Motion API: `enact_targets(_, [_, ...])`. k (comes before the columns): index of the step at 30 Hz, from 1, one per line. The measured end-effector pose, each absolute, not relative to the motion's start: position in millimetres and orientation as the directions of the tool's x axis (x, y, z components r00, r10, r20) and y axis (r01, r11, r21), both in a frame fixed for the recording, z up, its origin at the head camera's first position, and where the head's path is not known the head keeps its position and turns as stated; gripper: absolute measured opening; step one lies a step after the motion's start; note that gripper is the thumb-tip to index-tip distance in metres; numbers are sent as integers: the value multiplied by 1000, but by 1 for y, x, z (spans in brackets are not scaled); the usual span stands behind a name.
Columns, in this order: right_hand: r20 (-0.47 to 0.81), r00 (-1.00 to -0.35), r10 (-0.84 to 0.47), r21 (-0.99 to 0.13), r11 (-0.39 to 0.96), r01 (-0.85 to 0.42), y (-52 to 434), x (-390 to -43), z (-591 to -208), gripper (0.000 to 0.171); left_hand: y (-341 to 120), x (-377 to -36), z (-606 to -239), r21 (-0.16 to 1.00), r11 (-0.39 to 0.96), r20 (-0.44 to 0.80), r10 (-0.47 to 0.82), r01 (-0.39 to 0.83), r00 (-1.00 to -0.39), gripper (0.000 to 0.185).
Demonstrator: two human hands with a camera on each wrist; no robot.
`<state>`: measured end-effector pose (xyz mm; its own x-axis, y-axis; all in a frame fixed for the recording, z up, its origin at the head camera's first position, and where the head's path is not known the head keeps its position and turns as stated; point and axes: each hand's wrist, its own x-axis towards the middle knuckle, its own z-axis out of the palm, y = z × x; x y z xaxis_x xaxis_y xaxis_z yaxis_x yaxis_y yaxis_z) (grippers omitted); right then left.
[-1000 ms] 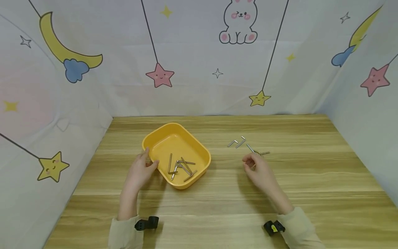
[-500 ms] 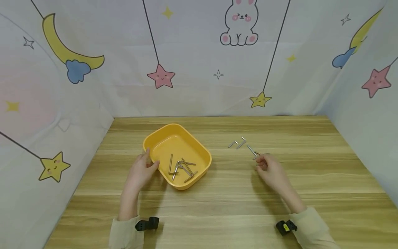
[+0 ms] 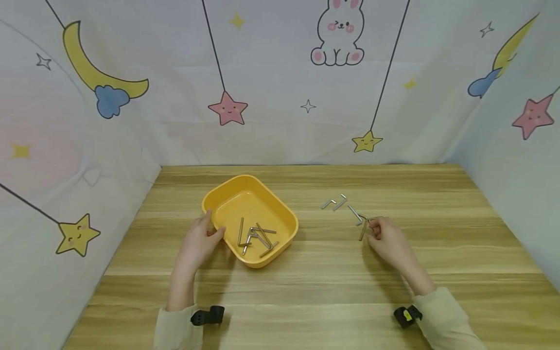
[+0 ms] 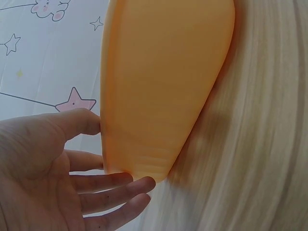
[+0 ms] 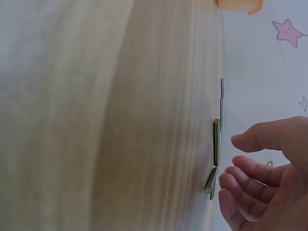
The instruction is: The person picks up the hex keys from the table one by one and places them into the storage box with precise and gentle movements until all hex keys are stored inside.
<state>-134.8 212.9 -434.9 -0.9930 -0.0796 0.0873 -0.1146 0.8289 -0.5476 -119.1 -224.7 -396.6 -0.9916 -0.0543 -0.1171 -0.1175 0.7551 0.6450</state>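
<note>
The right hand (image 3: pixel 387 238) sits at a small L-shaped silver hex key (image 3: pixel 363 229) lying on the light wooden table (image 3: pixel 332 287), fingers loosely curled with thumb and fingertips (image 5: pixel 240 169) just beside the metal; the wrist view shows a gap, so no firm pinch is evident. The key is thin and lies flat on the wood, so the likeliest slip is that the fingertips skid over it and push it along the table, or nudge the longer silver hex key (image 3: pixel 355 214) that lies touching or nearly touching it, and lift two together or flick one away. Two more small hex keys (image 3: pixel 334 201) lie a little farther back, apart from the hand. The left hand (image 3: pixel 199 240) grips the near-left rim of the rounded yellow plastic tray (image 3: pixel 227 194), thumb over the edge and fingers spread along the outer wall; too much pressure there could tip or slide the light tray. Inside the tray, a loose heap of silver hex keys (image 3: pixel 255 236) lies crossed over one another toward its near side, the far part of the floor bare.
</note>
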Motion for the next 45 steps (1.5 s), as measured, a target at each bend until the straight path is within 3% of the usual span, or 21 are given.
enact_targets(45, [-2,-999,-52,-421,906,-46,229,-138,-434,22,-226,-120,-399,641,758,-128,-52,-122,-990,74])
